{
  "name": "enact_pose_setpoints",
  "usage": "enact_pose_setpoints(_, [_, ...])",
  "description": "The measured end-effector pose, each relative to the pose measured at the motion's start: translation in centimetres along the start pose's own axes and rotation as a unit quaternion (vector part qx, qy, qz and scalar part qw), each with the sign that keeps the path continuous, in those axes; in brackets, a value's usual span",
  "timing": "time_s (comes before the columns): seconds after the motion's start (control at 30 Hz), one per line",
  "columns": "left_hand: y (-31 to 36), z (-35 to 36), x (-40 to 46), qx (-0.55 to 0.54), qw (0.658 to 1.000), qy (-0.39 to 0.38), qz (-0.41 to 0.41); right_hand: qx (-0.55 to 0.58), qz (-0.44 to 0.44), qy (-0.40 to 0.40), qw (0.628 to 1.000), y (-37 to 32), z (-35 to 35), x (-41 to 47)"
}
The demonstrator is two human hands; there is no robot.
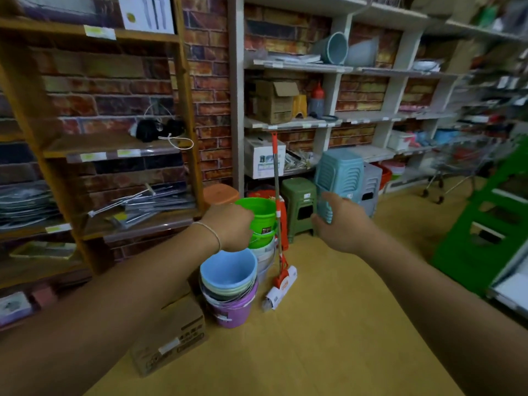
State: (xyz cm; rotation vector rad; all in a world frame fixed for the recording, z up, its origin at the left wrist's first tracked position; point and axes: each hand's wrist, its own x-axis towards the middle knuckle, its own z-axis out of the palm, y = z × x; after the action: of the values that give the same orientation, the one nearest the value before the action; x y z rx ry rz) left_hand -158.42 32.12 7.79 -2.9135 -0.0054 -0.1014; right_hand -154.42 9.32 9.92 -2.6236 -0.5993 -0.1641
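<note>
My right hand [343, 224] grips the lower leg of a stack of light blue plastic stools [338, 175], which leans a little. My left hand [231, 227] reaches forward with fingers curled down over the rim of a green bucket [261, 212]; the fingertips are hidden, so the hold is unclear. The green bucket tops a pile of buckets. In front of it stands another stack with a blue bucket [228, 270] on top and a purple bucket [234, 310] at the bottom.
An orange mop [278, 224] leans beside the buckets. A green stool [300, 204] and grey stools [370, 184] stand near the blue stack. A cardboard box [171, 335] lies on the floor at left. Shelves line the walls; a green rack [485, 232] stands right.
</note>
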Motion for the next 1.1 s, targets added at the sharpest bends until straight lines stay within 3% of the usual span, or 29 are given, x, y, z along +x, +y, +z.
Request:
enact_pose_setpoints(0.23, [-0.1, 2.9, 12.3, -0.036, 0.999, 0.014, 0.032, -0.009, 0.029, -0.004, 1.000, 5.0, 2.2, 10.4])
enact_pose_setpoints(0.47, [-1.0, 3.4, 26.3, -0.072, 0.997, 0.005, 0.008, 0.004, 0.029, -0.022, 0.999, 10.7, 3.3, 24.6])
enact_pose_setpoints(0.6, [-1.6, 2.8, 33.0, -0.034, 0.999, 0.020, -0.021, 0.002, 0.008, -0.024, 1.000, 12.9, 2.9, 32.0])
enact_pose_setpoints(1.1, [-8.1, 10.2, 53.7, -0.098, 0.992, -0.060, -0.057, 0.034, -0.048, -0.043, 0.997, 16.0, 9.0, 52.8])
